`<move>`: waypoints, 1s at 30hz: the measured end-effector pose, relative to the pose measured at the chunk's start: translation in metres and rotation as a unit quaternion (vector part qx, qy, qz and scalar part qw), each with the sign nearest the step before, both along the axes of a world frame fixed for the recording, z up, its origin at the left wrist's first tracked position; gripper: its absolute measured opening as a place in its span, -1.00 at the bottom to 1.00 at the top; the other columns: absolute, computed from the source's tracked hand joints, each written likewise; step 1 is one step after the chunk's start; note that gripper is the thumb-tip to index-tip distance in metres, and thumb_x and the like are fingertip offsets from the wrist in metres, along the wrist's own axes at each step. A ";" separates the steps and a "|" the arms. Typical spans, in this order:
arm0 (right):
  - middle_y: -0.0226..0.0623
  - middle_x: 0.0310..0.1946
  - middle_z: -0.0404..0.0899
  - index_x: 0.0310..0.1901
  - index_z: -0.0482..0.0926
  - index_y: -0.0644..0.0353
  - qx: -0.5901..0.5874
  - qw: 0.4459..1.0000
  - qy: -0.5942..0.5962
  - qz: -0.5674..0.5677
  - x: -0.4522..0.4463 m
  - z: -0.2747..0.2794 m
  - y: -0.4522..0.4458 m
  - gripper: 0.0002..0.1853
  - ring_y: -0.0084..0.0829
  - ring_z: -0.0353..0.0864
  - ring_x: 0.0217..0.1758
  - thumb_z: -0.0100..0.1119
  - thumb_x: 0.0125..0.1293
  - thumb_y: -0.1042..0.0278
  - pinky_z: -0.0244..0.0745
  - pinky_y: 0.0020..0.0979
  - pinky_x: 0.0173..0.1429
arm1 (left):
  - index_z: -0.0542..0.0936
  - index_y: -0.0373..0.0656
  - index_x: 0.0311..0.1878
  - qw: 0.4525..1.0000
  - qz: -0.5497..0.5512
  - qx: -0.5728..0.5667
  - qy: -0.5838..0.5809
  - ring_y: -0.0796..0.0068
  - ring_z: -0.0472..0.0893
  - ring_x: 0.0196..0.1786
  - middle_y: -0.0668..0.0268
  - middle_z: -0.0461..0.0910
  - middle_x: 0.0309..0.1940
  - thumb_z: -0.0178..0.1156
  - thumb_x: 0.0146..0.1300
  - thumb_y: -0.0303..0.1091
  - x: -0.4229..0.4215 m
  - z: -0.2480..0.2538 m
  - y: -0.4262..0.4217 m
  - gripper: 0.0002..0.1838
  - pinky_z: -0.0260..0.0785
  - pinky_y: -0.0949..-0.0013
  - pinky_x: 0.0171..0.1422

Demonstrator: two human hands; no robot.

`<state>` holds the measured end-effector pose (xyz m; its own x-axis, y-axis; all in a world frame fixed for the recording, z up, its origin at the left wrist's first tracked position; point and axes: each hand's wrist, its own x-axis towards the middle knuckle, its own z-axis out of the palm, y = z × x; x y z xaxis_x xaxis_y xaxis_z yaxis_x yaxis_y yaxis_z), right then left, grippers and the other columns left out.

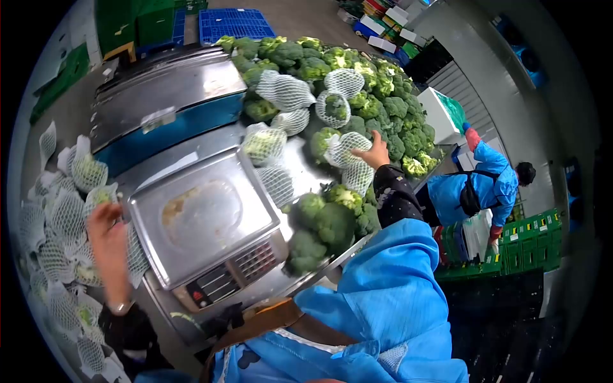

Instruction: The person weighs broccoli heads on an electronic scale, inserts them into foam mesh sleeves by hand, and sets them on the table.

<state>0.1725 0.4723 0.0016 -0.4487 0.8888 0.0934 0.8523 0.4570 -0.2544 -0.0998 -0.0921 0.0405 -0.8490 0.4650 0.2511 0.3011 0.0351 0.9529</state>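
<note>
Beside the weighing scale (198, 210), my left hand (110, 246) is raised over the netted broccoli (67, 214) at the left. It is blurred, and its fingers cannot be made out clearly. My right hand (375, 150) reaches to the white foam nets (354, 167) at the edge of the broccoli heap (396, 108). Its thumb and fingers are spread, with the thumb at a net. More netted heads (265, 145) lie just behind the scale, whose metal plate bears a brownish stain. Loose broccoli (325, 223) sits right of the scale.
A metal box (166, 96) with a blue side stands behind the scale. At the right a person in blue (476, 188) is by a white box (440, 115) and green crates (530, 239). A blue pallet (233, 24) lies at the back.
</note>
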 end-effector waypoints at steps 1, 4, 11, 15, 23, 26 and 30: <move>0.17 0.27 0.10 0.39 -0.04 -0.10 -0.024 0.999 -0.025 -0.025 0.003 -0.008 0.017 0.20 0.15 0.25 0.26 0.54 -0.28 -0.11 0.28 -0.06 0.24 | 0.32 -0.12 0.21 0.997 -0.048 -0.058 0.006 0.34 0.40 0.17 0.23 0.43 0.07 0.20 0.14 -0.30 0.010 0.006 0.051 -0.46 0.21 0.24 0.25; 0.14 0.33 0.05 0.39 -0.05 -0.27 0.032 0.995 -0.068 0.072 -0.001 -0.036 0.044 0.26 0.19 0.15 0.32 0.59 -0.41 -0.06 0.25 0.01 0.28 | 0.34 -0.11 0.17 0.970 -0.174 -0.149 0.076 0.32 0.41 0.18 0.22 0.43 0.05 0.34 0.00 -0.33 0.032 -0.004 0.199 -0.37 0.26 0.25 0.21; -0.14 -0.14 0.40 -0.11 0.37 0.04 0.077 0.956 -0.082 0.273 0.017 -0.035 0.097 -0.24 0.03 0.39 -0.05 0.57 -0.46 0.16 0.38 -0.10 0.00 | 0.25 0.04 0.29 0.848 -0.085 -0.518 0.067 -0.04 0.35 0.20 0.05 0.28 0.16 0.47 -0.37 0.12 0.019 -0.113 0.417 0.05 0.30 0.15 0.23; -0.10 -0.04 0.40 -0.06 0.39 0.15 0.053 0.904 0.078 0.416 0.018 -0.073 0.103 -0.35 0.02 0.38 -0.04 0.39 -0.34 0.38 0.34 -0.09 -0.01 | 0.21 0.02 0.33 0.814 -0.127 -0.567 -0.025 -0.06 0.32 0.26 -0.06 0.19 0.25 0.46 -0.36 0.02 -0.027 -0.168 0.448 0.07 0.22 0.17 0.32; -0.15 -0.01 0.52 0.07 0.39 0.07 -0.170 0.912 0.237 0.290 0.022 -0.049 0.120 -0.14 -0.12 0.53 -0.03 0.57 -0.44 0.41 0.40 -0.29 0.08 | 0.32 -0.17 0.08 0.828 -0.275 -0.487 0.036 0.11 0.53 -0.02 -0.01 0.51 -0.09 0.53 -0.43 -0.11 -0.023 -0.112 0.427 -0.09 0.37 0.23 0.07; -0.24 0.06 0.49 0.16 0.35 0.11 -0.384 0.797 0.434 0.170 0.033 -0.041 0.123 -0.34 -0.25 0.52 0.05 0.36 -0.06 0.42 0.42 -0.28 0.10 | 0.31 -0.18 0.11 0.903 -0.330 -0.268 0.059 0.26 0.44 0.05 0.09 0.42 -0.02 0.55 -0.45 -0.14 -0.046 -0.125 0.424 -0.05 0.29 0.29 0.15; -0.18 0.17 0.42 0.27 0.27 0.21 -0.654 0.566 0.488 0.119 0.001 0.003 0.041 -0.52 -0.21 0.47 0.15 -0.22 0.40 0.16 0.36 -0.20 0.24 | -0.06 0.10 0.43 0.896 -0.381 -0.050 -0.225 0.33 0.44 0.09 0.15 0.32 0.12 0.52 -0.22 -0.41 -0.026 -0.050 0.358 0.18 0.36 0.25 0.18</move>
